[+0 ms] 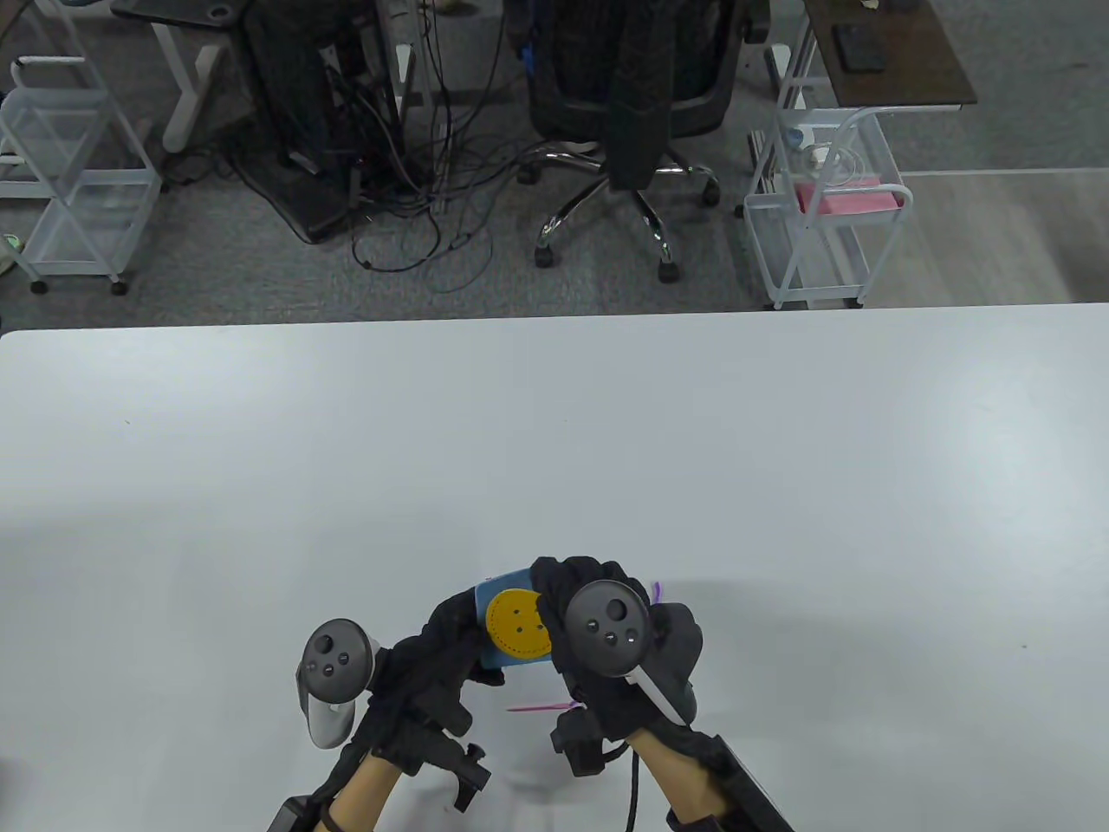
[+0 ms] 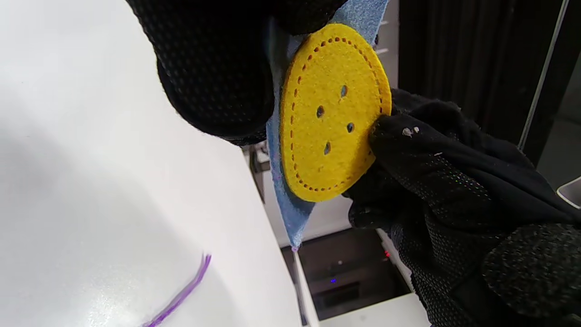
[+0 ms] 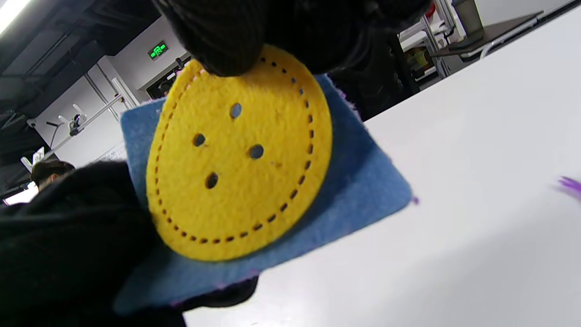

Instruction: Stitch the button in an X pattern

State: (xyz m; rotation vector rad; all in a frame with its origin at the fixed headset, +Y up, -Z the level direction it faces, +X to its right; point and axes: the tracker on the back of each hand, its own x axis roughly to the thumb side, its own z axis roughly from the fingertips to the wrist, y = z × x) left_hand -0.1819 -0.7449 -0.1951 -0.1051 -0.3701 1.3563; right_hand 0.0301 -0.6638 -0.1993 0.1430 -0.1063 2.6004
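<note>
Both hands meeting low at the desk's near edge, gloved in black, a tracker strapped on the back of each. Left hand (image 1: pixel 433 659) gripping the left side of the blue felt square (image 3: pixel 363 181), fingers curled round its edge. Right hand (image 1: pixel 606 641) pinching the right rim of the yellow felt button (image 1: pixel 518 626), fingertips (image 3: pixel 218 50) pressed onto the rim and the blue felt behind it. Button lying flat against the blue square, both lifted clear of the desk (image 1: pixel 554 451) and tilted, held between the two hands. Four empty holes near the button's middle, a ring of small dashes round its edge; no thread through the holes. Purple thread (image 2: pixel 181 295) lying loose on the white desk just below the blue felt's corner. Thin pink strand (image 1: pixel 537 708) on the desk between the wrists; needle or thread, cannot tell. Beyond the desk's far edge, grey floor with an office chair (image 1: pixel 624 104), tangled cables (image 1: pixel 416 191) and white wire carts (image 1: pixel 823 225).
</note>
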